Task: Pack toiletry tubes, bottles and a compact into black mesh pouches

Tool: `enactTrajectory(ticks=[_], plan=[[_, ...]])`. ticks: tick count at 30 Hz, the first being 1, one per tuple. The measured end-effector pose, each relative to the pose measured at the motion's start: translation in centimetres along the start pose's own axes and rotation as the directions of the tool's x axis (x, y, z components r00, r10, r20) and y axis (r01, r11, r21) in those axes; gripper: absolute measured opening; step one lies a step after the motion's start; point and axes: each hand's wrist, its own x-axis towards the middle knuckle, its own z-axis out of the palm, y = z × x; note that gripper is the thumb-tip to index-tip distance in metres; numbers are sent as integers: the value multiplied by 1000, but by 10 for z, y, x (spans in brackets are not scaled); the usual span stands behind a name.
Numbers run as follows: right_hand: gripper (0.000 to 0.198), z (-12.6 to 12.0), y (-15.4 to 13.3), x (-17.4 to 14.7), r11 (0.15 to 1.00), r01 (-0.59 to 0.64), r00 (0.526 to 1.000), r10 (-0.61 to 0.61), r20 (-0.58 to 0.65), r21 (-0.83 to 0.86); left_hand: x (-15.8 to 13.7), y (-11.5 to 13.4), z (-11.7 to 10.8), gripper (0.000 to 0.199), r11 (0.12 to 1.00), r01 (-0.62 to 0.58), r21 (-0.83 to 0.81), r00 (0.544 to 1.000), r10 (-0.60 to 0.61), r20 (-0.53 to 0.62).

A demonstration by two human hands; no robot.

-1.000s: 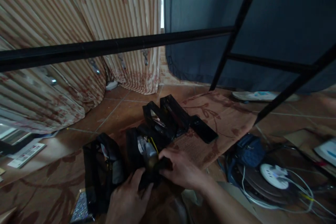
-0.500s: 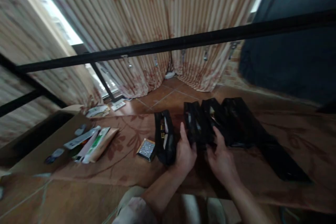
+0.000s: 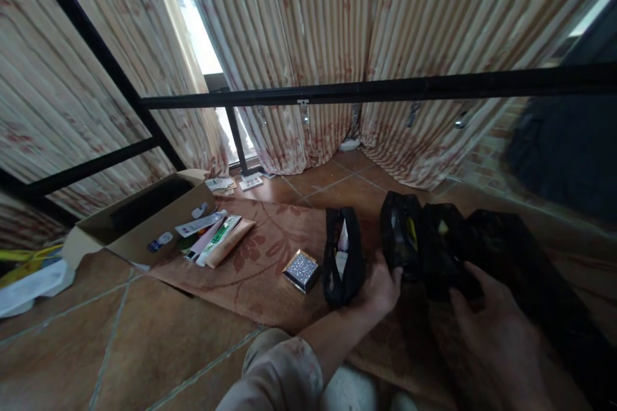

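Several black pouches stand in a row on the brown patterned cloth. My left hand (image 3: pixel 383 288) is between the leftmost black pouch (image 3: pixel 354 270) and the second black pouch (image 3: pixel 402 231), its fingers loosely apart at the second one's near end. My right hand (image 3: pixel 491 314), slightly blurred, has thumb and fingers around the near end of the third black pouch (image 3: pixel 443 250). The pouches' tops gape, and small items show in the left ones. Left of them lies a square glittery case (image 3: pixel 301 270) with a gold edge.
Several tubes and packets (image 3: pixel 219 237) lie on the cloth (image 3: pixel 270 250) beside an open cardboard box (image 3: pixel 159 225). A black metal rail (image 3: pixel 337 90) runs across in front of striped curtains (image 3: pixel 313 26). A larger black item (image 3: pixel 544 289) extends along the right.
My view has swung left, so the things appear further right. My hands have moved apart; the right one has shifted to the third pouch's near end.
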Motion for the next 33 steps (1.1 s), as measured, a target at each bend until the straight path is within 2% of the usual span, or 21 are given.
enactTrajectory(ticks=[7,12,17,20,25,28,30,33], plan=[[57,2,5,0,997,7,998,-2,59,-80,-11,-9,8,55,995,91,48,992,-95,86],[51,3,15,2,982,-17,998,29,63,-186,-17,-10,8,50,984,105,143,983,-125,137],[42,4,17,3,992,-1,998,10,68,-125,-17,-6,-1,36,977,77,201,974,-117,193],[38,-8,9,-5,1000,-3,998,5,67,-23,-18,-2,-6,32,995,-12,103,968,-14,249],[33,-45,-12,-33,985,-84,950,33,310,151,-23,11,-14,51,975,-116,-192,975,148,165],[37,-63,-25,-43,950,-160,896,25,442,270,-27,22,-15,42,948,-181,-264,956,232,179],[36,-71,-29,-44,930,-138,869,-52,492,342,-30,28,-12,34,940,-197,-279,948,255,189],[33,-78,-27,-40,907,-153,870,-64,488,393,-30,33,-4,30,934,-155,-321,951,229,206]])
